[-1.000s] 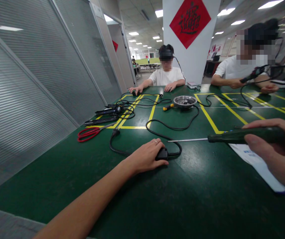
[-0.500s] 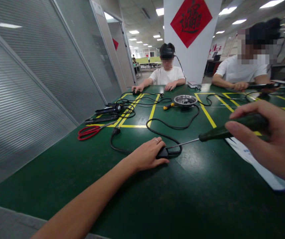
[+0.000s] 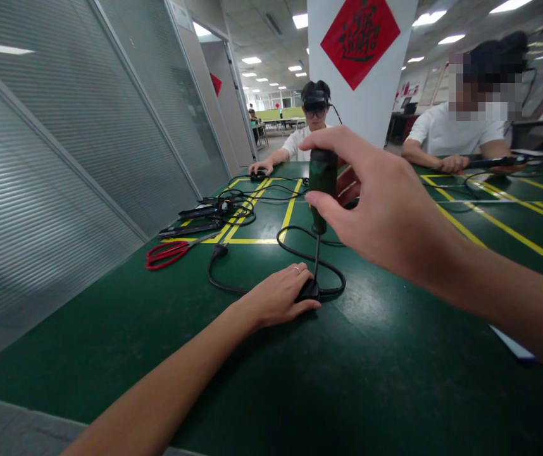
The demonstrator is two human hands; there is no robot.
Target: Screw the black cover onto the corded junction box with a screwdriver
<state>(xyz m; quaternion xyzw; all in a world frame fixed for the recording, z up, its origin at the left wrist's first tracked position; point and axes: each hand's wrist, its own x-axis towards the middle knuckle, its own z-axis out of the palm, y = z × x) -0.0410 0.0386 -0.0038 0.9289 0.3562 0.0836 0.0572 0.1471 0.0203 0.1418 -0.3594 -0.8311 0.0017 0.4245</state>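
My left hand (image 3: 278, 296) rests on the green table (image 3: 110, 329), its fingers closed over a small black plug (image 3: 308, 291) at the end of a black cable (image 3: 300, 250). My right hand (image 3: 376, 196) grips the dark green handle of a screwdriver (image 3: 321, 183), held upright. The thin metal shaft points straight down and its tip meets the top of the plug beside my left fingers.
Red scissors (image 3: 167, 253) and black tools (image 3: 200, 218) lie at the left, among yellow floor-tape lines. A white paper (image 3: 513, 345) lies at the right. Two other people sit at the far side, one person's hands (image 3: 262, 168) on a black object.
My right hand swung the screwdriver from lying level at the right to standing upright over the plug, its tip now on it. My left hand stayed on the plug.
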